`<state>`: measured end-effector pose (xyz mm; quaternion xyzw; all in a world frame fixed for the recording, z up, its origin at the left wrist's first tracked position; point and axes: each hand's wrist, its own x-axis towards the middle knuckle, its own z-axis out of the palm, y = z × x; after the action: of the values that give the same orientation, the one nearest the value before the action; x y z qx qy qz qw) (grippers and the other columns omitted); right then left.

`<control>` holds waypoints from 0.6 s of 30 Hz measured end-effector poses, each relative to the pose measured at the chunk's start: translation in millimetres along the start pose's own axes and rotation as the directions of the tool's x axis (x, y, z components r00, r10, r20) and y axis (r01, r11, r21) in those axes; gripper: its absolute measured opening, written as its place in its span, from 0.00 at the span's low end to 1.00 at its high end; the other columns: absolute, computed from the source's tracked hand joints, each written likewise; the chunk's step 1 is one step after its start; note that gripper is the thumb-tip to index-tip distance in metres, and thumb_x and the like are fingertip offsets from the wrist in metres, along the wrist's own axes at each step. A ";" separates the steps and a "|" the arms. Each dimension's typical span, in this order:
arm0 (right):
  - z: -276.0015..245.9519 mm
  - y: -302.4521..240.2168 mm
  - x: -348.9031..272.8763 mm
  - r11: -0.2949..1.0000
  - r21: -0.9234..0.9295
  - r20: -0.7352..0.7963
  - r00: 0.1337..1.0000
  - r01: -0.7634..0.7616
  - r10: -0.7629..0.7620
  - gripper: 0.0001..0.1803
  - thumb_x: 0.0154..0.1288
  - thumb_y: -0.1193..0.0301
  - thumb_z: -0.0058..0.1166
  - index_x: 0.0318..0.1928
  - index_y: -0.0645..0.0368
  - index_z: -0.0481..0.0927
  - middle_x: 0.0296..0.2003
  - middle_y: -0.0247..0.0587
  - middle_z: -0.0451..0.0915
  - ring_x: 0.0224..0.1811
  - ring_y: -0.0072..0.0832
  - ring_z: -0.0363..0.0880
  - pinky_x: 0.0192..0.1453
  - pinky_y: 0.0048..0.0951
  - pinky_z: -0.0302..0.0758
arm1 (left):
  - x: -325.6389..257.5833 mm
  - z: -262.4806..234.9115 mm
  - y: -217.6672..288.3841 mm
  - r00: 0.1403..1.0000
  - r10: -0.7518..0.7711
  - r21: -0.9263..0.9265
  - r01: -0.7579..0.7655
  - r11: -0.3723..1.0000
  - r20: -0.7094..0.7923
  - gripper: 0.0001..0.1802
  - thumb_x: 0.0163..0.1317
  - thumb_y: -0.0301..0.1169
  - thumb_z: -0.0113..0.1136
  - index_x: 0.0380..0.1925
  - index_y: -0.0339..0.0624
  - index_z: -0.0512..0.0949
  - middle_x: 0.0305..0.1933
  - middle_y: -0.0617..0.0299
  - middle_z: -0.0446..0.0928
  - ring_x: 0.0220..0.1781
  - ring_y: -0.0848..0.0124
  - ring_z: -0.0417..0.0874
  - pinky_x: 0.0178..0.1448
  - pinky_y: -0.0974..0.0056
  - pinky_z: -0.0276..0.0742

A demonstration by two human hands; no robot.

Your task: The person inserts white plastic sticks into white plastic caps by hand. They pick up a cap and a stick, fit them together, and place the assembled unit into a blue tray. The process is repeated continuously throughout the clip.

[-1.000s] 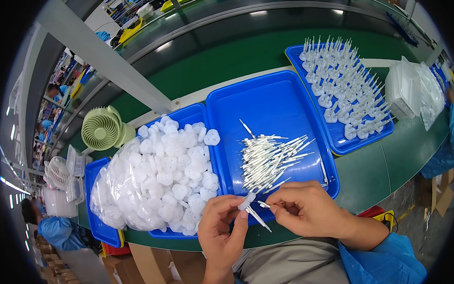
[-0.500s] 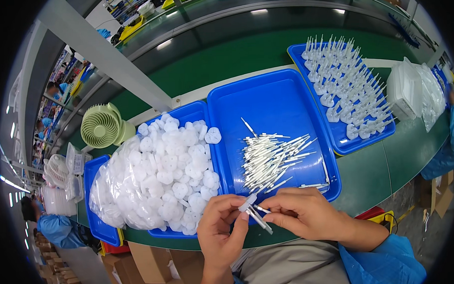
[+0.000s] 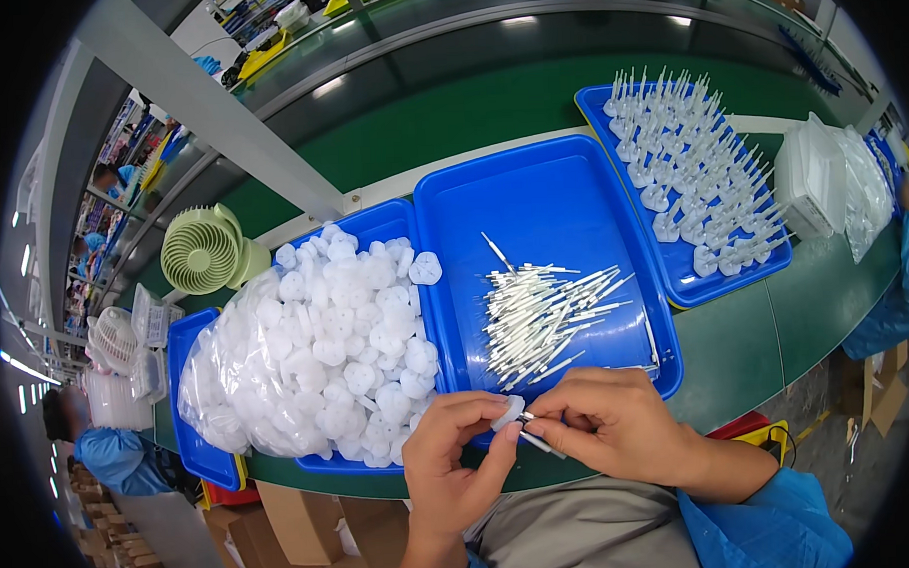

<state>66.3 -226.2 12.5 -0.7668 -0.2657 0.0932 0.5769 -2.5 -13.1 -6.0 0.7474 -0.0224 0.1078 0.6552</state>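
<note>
Between thumb and fingers, my left hand (image 3: 458, 454) pinches a translucent white plastic disc (image 3: 509, 412) near the front edge of the table. My right hand (image 3: 609, 419) is closed on a thin white rod whose tip meets the disc. A second white rod (image 3: 542, 444) slants down below the disc; the fingers partly hide how it is held. Just beyond my hands, a blue tray (image 3: 532, 196) bears a heap of thin white rods (image 3: 546, 316). To the left, many loose white discs (image 3: 346, 338) spill from a clear plastic bag (image 3: 242, 377).
At the far right, a blue tray (image 3: 687, 294) carries rows of discs with upright rods (image 3: 686, 176). Beside it stand white containers (image 3: 809, 176). A green fan (image 3: 201, 253) is behind the discs. Cardboard boxes (image 3: 298, 530) lie below the table; another person (image 3: 120, 461) is at left.
My left hand has turned the disc and shifted slightly right. My right fingers have closed in on the disc, and less of the rods shows below it.
</note>
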 end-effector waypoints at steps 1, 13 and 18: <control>0.8 0.2 -0.2 1.000 -0.002 -0.009 1.000 0.004 -0.004 0.06 0.74 0.74 0.75 0.47 0.60 0.92 0.30 0.38 0.86 0.24 0.25 0.81 0.28 0.29 0.75 | -0.2 0.7 -1.9 1.000 0.003 0.024 -0.003 1.000 -0.007 0.17 0.67 0.13 0.76 0.55 0.29 0.85 0.57 0.48 0.86 0.57 0.65 0.91 0.62 0.64 0.92; 6.9 -0.7 -7.6 0.999 -0.031 -0.035 0.999 -0.032 0.031 0.05 0.75 0.75 0.72 0.44 0.62 0.88 0.35 0.42 0.84 0.27 0.34 0.86 0.30 0.37 0.78 | -0.3 5.4 -3.1 0.998 0.068 0.171 -0.068 0.983 0.006 0.13 0.68 0.14 0.75 0.50 0.28 0.85 0.52 0.50 0.86 0.50 0.67 0.92 0.55 0.65 0.92; -3.6 -3.0 -3.6 0.984 -0.178 0.051 0.999 -0.009 0.019 0.04 0.76 0.74 0.68 0.44 0.61 0.86 0.37 0.46 0.84 0.31 0.47 0.87 0.34 0.45 0.81 | 2.1 7.0 2.2 0.988 0.128 0.374 -0.153 0.915 0.090 0.11 0.69 0.13 0.74 0.49 0.27 0.85 0.53 0.50 0.85 0.49 0.69 0.91 0.54 0.66 0.91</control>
<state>64.0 -230.5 15.8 -0.8142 -0.2826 0.0934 0.4985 0.0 -20.1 -4.3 0.8595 -0.0754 0.1332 0.4876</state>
